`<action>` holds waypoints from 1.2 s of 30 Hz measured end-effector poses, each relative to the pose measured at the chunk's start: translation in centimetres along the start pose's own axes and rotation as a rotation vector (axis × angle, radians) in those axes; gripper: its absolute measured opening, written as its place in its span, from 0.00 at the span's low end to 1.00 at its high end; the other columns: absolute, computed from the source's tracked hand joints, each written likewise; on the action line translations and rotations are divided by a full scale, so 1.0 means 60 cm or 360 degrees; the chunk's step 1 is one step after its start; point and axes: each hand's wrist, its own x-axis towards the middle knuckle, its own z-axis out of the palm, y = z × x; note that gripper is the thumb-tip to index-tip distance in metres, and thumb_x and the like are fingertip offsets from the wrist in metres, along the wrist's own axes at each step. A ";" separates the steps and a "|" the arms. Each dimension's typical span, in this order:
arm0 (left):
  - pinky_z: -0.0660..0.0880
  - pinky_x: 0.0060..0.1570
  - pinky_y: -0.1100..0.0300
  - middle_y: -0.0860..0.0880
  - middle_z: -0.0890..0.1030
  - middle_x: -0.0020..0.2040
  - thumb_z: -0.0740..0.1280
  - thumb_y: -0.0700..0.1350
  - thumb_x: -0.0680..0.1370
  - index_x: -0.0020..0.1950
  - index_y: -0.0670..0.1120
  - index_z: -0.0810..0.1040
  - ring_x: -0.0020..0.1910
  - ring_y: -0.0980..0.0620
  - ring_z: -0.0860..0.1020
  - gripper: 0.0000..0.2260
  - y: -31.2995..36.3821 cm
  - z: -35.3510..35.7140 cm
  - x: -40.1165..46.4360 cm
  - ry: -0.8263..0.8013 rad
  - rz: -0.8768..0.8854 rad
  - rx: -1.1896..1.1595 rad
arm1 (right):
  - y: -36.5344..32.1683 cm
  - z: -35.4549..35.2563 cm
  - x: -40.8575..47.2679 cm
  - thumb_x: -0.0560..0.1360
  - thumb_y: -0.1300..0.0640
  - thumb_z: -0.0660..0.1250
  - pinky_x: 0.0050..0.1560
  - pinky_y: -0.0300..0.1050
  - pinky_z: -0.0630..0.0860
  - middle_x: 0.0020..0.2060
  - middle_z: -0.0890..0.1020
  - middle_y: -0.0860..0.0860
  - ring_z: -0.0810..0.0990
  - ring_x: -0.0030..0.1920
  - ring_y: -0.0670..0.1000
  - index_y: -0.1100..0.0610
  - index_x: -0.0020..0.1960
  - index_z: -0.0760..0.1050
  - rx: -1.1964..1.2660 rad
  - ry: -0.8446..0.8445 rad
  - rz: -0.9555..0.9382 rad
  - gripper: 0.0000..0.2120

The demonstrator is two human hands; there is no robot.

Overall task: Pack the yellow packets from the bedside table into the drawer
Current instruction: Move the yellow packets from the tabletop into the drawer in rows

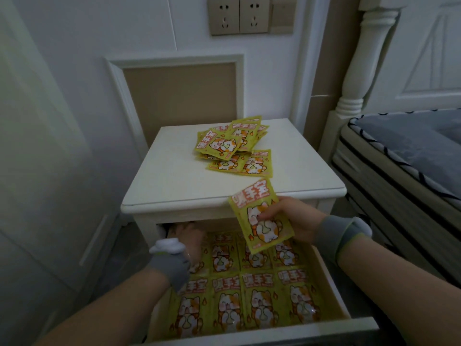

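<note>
Bed (404,156) to the right of the bedside table (174,181); wall sockets (239,18) above it. A loose pile of yellow packets (232,146) lies near the tabletop's back right corner. Open drawer (331,290) below, floor tiled with packets in rows. Left hand (187,239) reaches deep into the drawer's back left corner under the tabletop; fingers hidden, grip cannot be told. Right hand (289,221) pinches one held packet (259,216) above the drawer, at the table's front edge, long axis near upright, top tilted left.
</note>
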 end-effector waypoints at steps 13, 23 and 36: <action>0.74 0.52 0.60 0.46 0.84 0.51 0.63 0.51 0.78 0.51 0.44 0.83 0.53 0.48 0.80 0.14 -0.080 -0.089 -0.003 -0.0134 0.0168 -0.0409 | 0.123 0.069 0.167 0.70 0.54 0.75 0.57 0.49 0.77 0.65 0.75 0.59 0.77 0.61 0.59 0.64 0.71 0.65 -0.0677 0.0469 0.0340 0.35; 0.75 0.53 0.58 0.45 0.83 0.53 0.63 0.52 0.78 0.53 0.43 0.83 0.53 0.47 0.79 0.15 -0.081 -0.089 -0.001 -0.0225 0.0244 -0.0413 | 0.176 0.087 0.208 0.75 0.53 0.69 0.61 0.51 0.74 0.73 0.65 0.58 0.69 0.69 0.61 0.61 0.76 0.56 -0.0706 0.0622 0.0260 0.36; 0.75 0.50 0.57 0.46 0.84 0.48 0.63 0.53 0.78 0.47 0.44 0.83 0.49 0.48 0.80 0.15 -0.078 -0.098 -0.005 -0.0184 0.0225 -0.0450 | 0.191 0.066 0.220 0.74 0.57 0.68 0.46 0.51 0.77 0.31 0.68 0.51 0.72 0.35 0.54 0.52 0.33 0.60 -0.1180 0.0628 -0.0026 0.19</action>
